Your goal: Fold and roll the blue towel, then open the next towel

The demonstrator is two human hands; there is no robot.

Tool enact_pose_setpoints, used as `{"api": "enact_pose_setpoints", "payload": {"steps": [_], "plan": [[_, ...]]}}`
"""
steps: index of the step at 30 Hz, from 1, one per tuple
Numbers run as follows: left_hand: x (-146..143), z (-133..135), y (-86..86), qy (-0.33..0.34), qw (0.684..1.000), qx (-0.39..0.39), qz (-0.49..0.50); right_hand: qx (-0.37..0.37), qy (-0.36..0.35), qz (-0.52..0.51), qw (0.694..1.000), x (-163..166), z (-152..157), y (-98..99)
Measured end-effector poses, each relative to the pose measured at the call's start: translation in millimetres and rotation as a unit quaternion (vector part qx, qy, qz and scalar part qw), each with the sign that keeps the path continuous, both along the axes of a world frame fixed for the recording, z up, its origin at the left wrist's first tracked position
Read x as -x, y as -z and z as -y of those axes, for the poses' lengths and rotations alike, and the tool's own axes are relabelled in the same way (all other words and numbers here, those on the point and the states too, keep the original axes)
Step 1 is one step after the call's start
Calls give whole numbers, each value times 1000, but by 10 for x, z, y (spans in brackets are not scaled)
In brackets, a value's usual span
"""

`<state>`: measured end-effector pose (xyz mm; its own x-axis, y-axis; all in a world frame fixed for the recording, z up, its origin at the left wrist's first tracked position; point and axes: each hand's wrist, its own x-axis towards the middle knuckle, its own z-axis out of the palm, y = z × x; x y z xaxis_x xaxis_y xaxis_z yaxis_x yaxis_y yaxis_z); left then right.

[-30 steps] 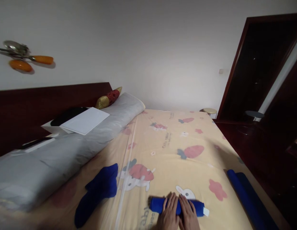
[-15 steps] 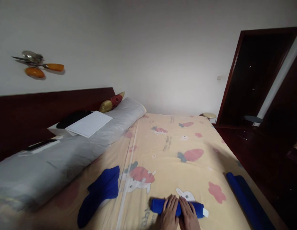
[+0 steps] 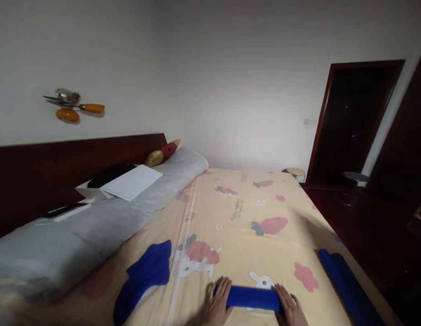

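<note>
A tight roll of blue cloth (image 3: 253,298) lies crosswise on the bed near its front edge. My left hand (image 3: 218,300) holds its left end, fingers close together and laid over the top. At the opposite end, my right hand (image 3: 290,305) grips the roll with its fingers bent over that side. The middle of the roll shows uncovered between them. The thumbs and the underside of the roll are mostly hidden.
Another blue cloth (image 3: 145,276) lies crumpled to the left. A longer blue roll (image 3: 346,285) lies along the bed's right edge. The patterned bedsheet (image 3: 231,244) stretches ahead. A grey bolster (image 3: 105,231) carries a white flat box (image 3: 132,181).
My hands have moved apart from the middle of the roll to its two ends. The white tag at its right end is no longer visible. The view has tilted slightly.
</note>
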<state>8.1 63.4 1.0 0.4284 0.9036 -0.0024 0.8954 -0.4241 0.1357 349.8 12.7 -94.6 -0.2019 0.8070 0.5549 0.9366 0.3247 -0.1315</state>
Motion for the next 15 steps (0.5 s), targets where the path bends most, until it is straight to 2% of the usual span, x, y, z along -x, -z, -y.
{"api": "enact_pose_setpoints", "payload": {"steps": [4,8,12,15], "plan": [[51,-11,-19,-15,1000,-7,-6,37,18,-6,999,-59,-12,51],[64,-20,-17,-52,998,-16,-19,100,23,-23,994,-37,-16,-72],[52,-41,-13,-69,997,-9,-44,129,14,-50,990,25,11,-350],[65,-44,3,-68,996,-14,-49,156,-9,-83,984,95,67,-693]]}}
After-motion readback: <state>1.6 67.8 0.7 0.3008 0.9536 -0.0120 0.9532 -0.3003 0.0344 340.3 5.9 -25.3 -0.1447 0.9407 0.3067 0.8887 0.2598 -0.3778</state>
